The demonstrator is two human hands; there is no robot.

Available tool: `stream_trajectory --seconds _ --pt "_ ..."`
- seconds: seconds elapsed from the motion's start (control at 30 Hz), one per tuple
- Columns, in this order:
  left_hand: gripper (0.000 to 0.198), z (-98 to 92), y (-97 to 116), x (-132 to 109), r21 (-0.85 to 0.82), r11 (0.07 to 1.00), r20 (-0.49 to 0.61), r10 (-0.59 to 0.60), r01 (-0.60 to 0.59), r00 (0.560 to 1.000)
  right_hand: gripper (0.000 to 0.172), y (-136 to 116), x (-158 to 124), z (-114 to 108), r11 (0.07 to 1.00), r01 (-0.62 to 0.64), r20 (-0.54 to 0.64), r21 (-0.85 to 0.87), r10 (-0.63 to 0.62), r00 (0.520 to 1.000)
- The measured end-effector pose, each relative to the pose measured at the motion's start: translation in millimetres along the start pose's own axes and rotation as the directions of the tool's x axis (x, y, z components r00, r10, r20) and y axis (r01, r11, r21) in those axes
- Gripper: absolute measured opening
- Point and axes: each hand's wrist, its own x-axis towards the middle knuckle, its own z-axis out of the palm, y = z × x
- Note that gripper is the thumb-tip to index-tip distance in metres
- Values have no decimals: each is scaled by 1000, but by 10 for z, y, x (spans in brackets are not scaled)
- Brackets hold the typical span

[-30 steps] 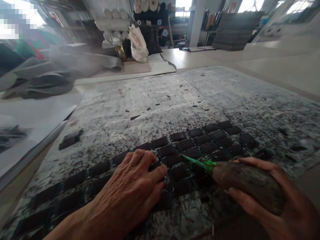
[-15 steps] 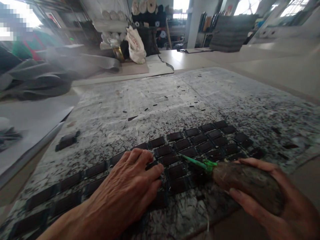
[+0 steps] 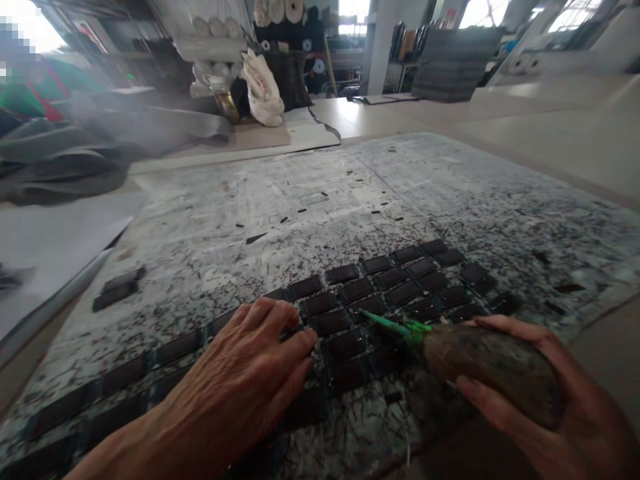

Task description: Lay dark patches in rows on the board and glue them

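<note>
My right hand (image 3: 565, 413) is wrapped round a worn, brown squeeze bottle (image 3: 493, 363) with a narrow green nozzle. Its tip points left over rows of small dark rectangular pieces (image 3: 345, 345), with thin strands around them. To the left, my left hand (image 3: 255, 363) rests palm down on the pieces, fingers bent and apart. Its fingertips touch the dark pieces; what lies under the palm is hidden. More pieces (image 3: 125, 373) continue in rows beyond the left forearm.
The pieces lie on a pale board (image 3: 280, 193) speckled with dark scraps. Two dark pieces (image 3: 117, 289) lie apart at the left. Grey fabric (image 3: 65, 153) is heaped at the far left, near a person in green. A white bag (image 3: 263, 90) stands behind.
The view has shifted slightly, so the board and pieces appear a little further left. Both hands keep nearly the same pose, and the bottle stays in my right hand.
</note>
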Motion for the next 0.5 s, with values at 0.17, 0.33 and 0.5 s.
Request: stream_trajectory --seconds 0.17,0.33,0.5 --pt "21 1 2 19 46 998 -25 32 -31 999 40 23 17 -22 1000 -4 -23 -29 3 1000" --pt "19 13 -5 11 99 994 7 36 -37 999 42 29 34 -57 1000 -15 -15 -20 15 1000" --pt "20 14 3 0 108 992 -3 67 -66 998 44 41 49 -78 999 -44 -55 -8 44 998"
